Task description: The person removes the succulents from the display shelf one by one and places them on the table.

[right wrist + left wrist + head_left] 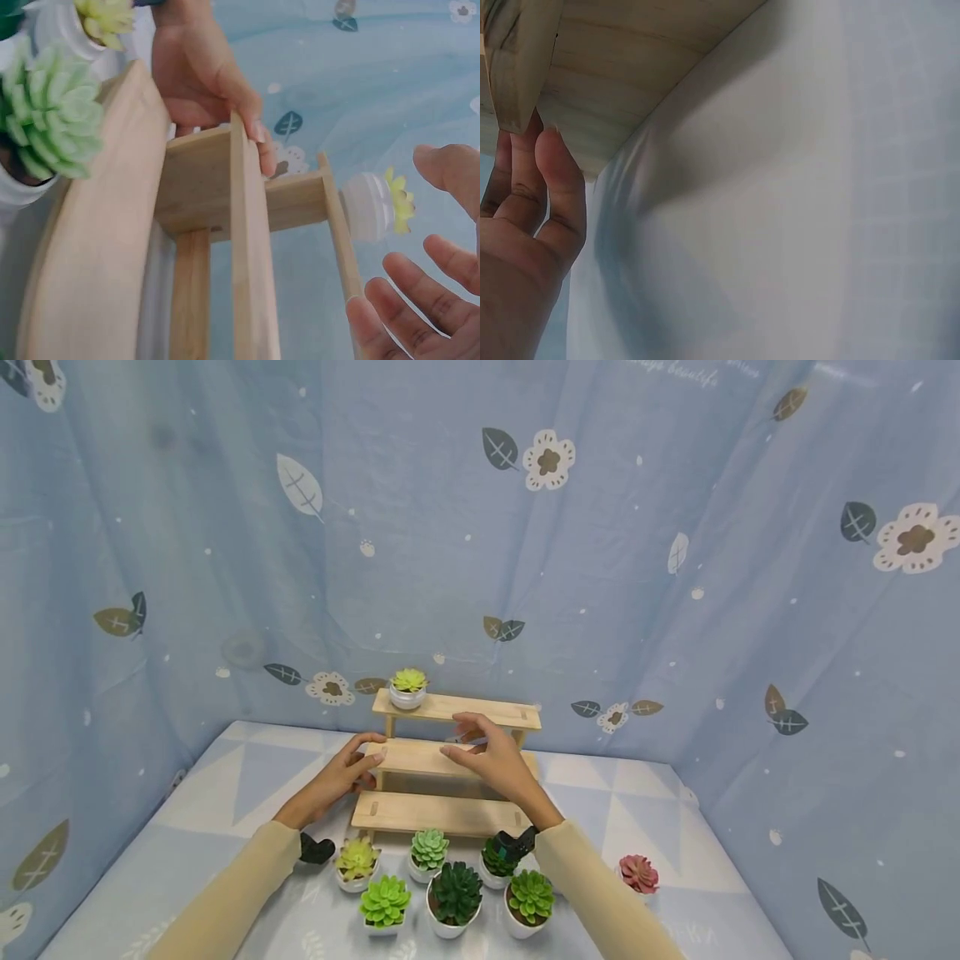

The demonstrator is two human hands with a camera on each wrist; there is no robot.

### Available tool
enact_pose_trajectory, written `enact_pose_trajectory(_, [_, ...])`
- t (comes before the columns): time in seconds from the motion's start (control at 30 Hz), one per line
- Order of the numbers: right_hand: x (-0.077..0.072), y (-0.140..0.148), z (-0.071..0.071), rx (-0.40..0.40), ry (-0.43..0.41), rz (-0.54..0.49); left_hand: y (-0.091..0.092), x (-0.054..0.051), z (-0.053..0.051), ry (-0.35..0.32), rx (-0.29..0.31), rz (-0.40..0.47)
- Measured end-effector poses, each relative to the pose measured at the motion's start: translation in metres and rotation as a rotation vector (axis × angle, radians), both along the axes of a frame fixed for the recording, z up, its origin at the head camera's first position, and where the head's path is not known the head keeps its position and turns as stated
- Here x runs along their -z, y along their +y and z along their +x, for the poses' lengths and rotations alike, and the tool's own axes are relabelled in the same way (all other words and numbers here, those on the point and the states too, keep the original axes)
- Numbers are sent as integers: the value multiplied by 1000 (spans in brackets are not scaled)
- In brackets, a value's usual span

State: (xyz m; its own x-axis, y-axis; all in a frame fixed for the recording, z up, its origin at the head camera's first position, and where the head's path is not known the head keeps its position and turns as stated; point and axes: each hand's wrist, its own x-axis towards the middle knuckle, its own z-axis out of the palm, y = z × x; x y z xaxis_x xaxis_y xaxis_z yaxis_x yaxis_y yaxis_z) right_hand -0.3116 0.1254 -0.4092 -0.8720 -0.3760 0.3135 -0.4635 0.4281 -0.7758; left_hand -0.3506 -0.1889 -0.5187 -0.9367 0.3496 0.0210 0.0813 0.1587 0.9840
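Note:
A three-tier wooden shelf stand [442,812] is set toward the back of the table. My left hand [337,783] grips the left end of its middle shelf, thumb against the board; in the left wrist view its fingers meet the wood [517,82]. Over the right part of the middle shelf hovers my right hand [495,760], fingers spread and holding nothing, as the right wrist view also shows [435,285]. A yellow-green succulent in a white pot [408,692] stands on the top shelf's left end.
Several potted succulents stand before the stand, among them a dark green one [454,897], a pale green one [429,852] and a bright green one [386,906]. A red succulent [638,875] is off to the right. Patterned blue curtain [435,527] hangs behind and at both sides.

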Motion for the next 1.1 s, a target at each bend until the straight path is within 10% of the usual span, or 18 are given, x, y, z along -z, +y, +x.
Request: enact_pose_trajectory(1.1, [-7,-32,-50,83,-54,-167,1,-2,2,-10,1,10])
